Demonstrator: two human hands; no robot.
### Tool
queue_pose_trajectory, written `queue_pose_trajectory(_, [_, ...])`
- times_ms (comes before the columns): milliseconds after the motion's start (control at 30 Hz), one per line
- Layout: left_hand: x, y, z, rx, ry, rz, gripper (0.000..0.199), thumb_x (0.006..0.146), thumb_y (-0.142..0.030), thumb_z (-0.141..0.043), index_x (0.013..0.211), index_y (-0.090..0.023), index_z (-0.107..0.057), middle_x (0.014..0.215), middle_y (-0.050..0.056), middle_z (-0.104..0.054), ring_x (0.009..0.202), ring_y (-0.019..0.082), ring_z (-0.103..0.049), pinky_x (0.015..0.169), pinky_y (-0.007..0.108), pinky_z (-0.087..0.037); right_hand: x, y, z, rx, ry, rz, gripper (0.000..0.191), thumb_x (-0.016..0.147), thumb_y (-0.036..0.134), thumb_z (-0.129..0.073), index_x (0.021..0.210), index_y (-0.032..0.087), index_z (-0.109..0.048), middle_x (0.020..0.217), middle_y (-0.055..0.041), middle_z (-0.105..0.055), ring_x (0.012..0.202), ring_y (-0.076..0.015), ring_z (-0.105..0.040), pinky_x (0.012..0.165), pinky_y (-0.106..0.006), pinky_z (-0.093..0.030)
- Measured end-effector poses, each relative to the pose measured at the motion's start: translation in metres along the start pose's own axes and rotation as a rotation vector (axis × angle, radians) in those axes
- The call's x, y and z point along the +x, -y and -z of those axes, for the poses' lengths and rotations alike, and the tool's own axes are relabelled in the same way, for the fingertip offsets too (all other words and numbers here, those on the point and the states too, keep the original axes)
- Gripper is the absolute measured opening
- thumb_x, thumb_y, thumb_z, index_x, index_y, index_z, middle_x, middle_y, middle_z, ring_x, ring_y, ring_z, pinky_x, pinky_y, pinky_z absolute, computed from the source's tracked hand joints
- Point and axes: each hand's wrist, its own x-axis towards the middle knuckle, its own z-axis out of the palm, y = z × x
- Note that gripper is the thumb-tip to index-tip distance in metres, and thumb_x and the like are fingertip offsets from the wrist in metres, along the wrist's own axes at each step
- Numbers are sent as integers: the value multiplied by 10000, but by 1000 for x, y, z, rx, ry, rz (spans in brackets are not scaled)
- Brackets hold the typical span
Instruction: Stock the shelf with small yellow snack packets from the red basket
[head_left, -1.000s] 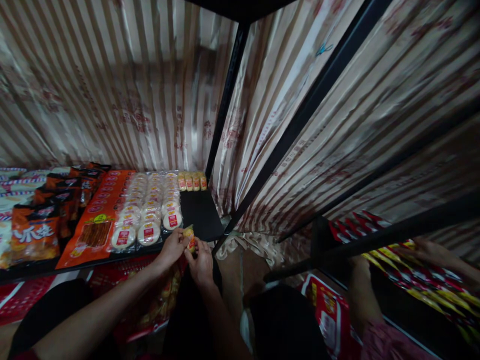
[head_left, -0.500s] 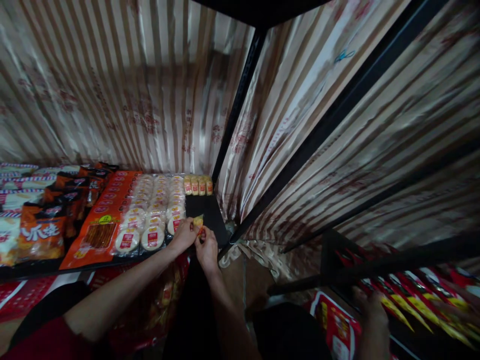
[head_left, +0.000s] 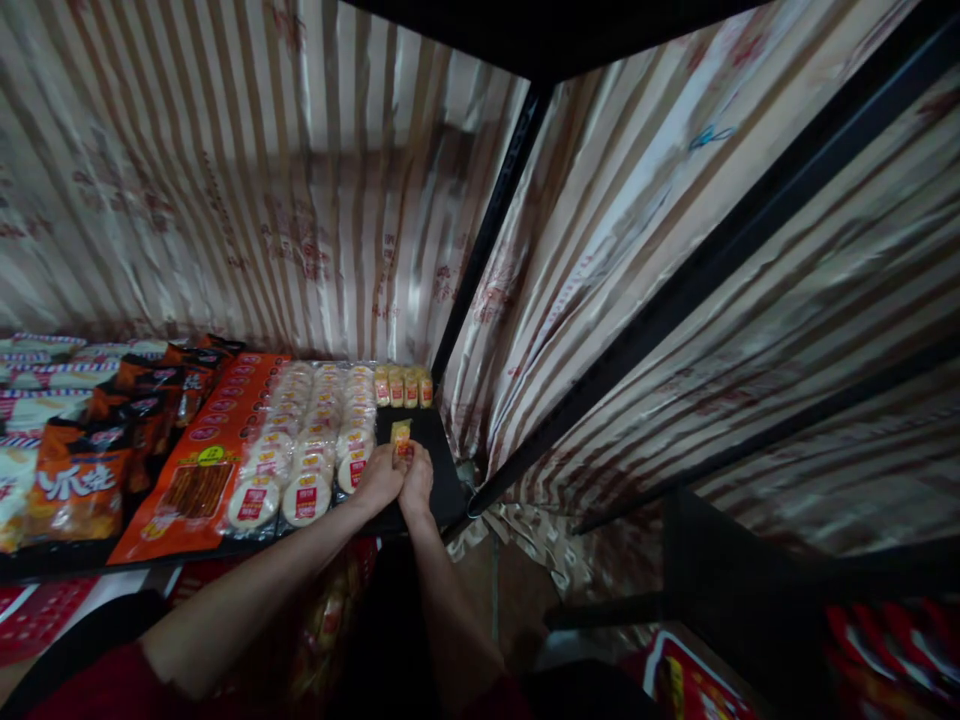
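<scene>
A small yellow packet with a red label (head_left: 401, 434) is pinched between my two hands above the black shelf (head_left: 442, 440). My left hand (head_left: 381, 478) grips its left side, and my right hand (head_left: 416, 477) holds it from the right, fingers bent around its lower end. Beyond them, several similar small yellow packets (head_left: 403, 388) stand in a row at the back edge. Directly left of my hands are rows of round, clear-wrapped white crackers with red labels (head_left: 306, 498).
Left of the crackers lie a flat orange package (head_left: 196, 487), orange-black snack bags (head_left: 77, 480) and white bags (head_left: 46, 405). A striped curtain (head_left: 337, 200) hangs behind, with black metal posts (head_left: 491, 230). Red packages (head_left: 892, 640) sit at the lower right.
The yellow packet is now more upright, and my hands are closer together around it. The view has shifted slightly. Another person's hand, earlier at the lower right, is gone from view.
</scene>
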Motion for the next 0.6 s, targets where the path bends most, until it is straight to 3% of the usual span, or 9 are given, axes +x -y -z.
queue_pose_trajectory(300, [23, -18, 1, 33, 96, 125, 299, 792, -126, -439, 1027, -33, -599, 1112, 247, -606, 1049, 281, -572, 893, 328, -405, 26, -17, -25, -4, -15, 18, 334, 747, 142, -454, 1047, 109, -596, 947, -127, -624, 875, -208, -577, 800, -310, -450])
queue_pose_trajectory(500, [26, -43, 9, 91, 106, 186, 350, 772, -98, -445, 1086, -135, -597, 1112, 129, -648, 1042, 218, -586, 881, 272, -426, 40, -20, -34, -31, -1, -11, 296, 772, 159, -463, 1029, 126, -609, 930, -110, -634, 883, -209, -581, 799, -295, -446])
queue_pose_trajectory(600, [29, -57, 13, 195, 109, 178, 373, 773, -75, -419, 1094, -128, -601, 1096, 113, -657, 1006, 207, -601, 852, 257, -449, 47, -20, -38, -30, 0, -16, 284, 781, 156, -459, 1022, 135, -609, 922, -102, -638, 876, -203, -587, 791, -289, -450])
